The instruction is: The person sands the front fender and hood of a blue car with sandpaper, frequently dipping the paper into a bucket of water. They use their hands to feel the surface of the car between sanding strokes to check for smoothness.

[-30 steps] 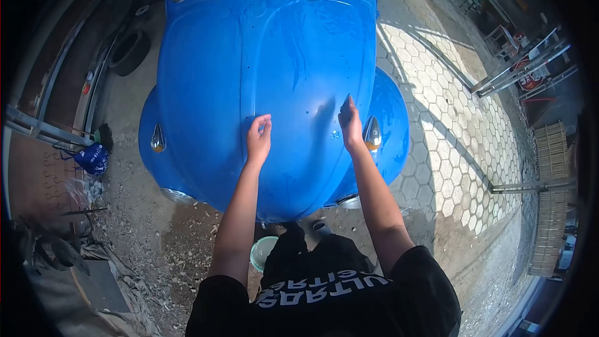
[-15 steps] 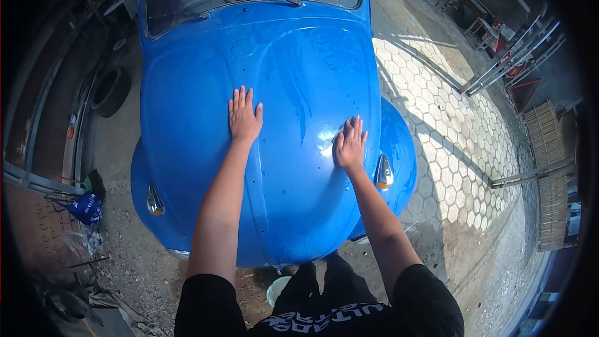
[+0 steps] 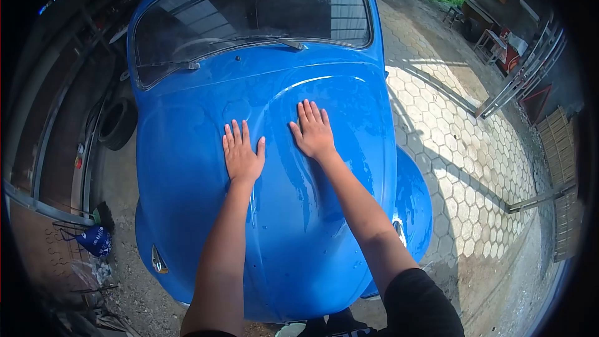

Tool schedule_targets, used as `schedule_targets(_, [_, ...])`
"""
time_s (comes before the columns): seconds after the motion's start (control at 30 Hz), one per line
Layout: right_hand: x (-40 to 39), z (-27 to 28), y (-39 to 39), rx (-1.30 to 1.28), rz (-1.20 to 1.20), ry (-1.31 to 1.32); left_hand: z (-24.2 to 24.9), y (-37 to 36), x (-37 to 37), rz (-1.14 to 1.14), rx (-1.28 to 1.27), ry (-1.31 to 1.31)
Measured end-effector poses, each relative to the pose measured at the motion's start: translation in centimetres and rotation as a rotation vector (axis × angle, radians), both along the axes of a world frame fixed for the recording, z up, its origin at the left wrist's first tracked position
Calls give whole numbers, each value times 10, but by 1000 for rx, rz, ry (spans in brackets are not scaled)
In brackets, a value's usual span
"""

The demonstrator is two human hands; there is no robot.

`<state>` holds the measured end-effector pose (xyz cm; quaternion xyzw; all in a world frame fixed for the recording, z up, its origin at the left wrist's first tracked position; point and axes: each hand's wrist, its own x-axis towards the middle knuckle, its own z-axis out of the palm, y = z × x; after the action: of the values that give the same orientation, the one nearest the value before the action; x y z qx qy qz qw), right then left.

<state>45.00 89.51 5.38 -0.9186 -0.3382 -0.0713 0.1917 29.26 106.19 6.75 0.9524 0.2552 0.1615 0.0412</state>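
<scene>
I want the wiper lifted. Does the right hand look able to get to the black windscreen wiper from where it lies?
Probably yes: the right hand lies flat on the blue car bonnet, with only bare bonnet between it and the black windscreen wiper.

No text, label, brand, number or sign can be read anywhere in the view; the blue car hood [image 3: 293, 212] bears no badge or lettering that shows; the windshield [image 3: 249, 19] carries no sticker that can be made out; the blue bag [image 3: 95, 240] on the ground at the left has pale marks on it, but they are too small and blurred to read; the red-framed object [image 3: 538, 103] at the right edge shows no legible writing.
</scene>
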Motion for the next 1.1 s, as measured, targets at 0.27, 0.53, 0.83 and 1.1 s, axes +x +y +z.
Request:
schedule_targets(0.27, [86,-15,-46,20,-291,68,3,-2,1,-8,30,37])
schedule_targets(0.53, [-3,-8,51,7,240,-56,3,6,14,-113,26,45])
schedule_targets(0.83, [111,-5,68,59,-319,-37,13,14,37,-28,15,59])
schedule_targets(1.1, [108,20,120,37,220,-81,-2,23,44,82,-28,-33])
